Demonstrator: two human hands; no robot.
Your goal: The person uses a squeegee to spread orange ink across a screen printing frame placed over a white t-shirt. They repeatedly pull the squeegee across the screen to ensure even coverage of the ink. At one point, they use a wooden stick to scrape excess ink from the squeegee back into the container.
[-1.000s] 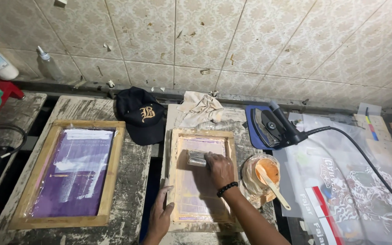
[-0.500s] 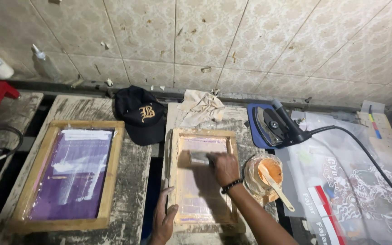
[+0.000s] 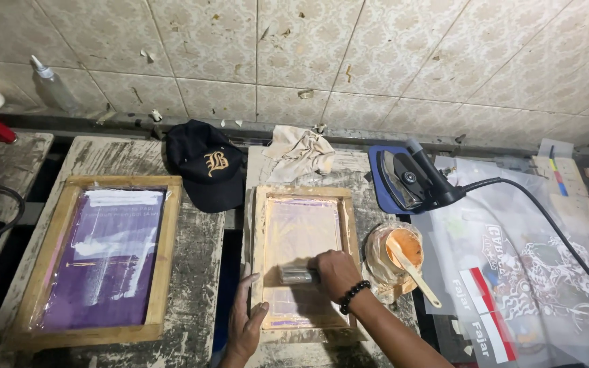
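- Down comes the squeegee point(image 3: 297, 274), dragged from the far end of the small wooden screen frame point(image 3: 259, 259) to its near end.
- Right hand point(image 3: 336, 272) has its grip clenched on the squeegee.
- Left hand point(image 3: 245, 326) lies flat, released, pressing the frame's near-left corner.
- Orange ink tub point(image 3: 403, 249) sits just right of the frame.

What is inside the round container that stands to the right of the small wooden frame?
The round container holds orange paste, and a pale stick rests in it, its handle leaning over the rim. Crumpled clear plastic wraps the container, so its bottom and the depth of the paste cannot be seen.
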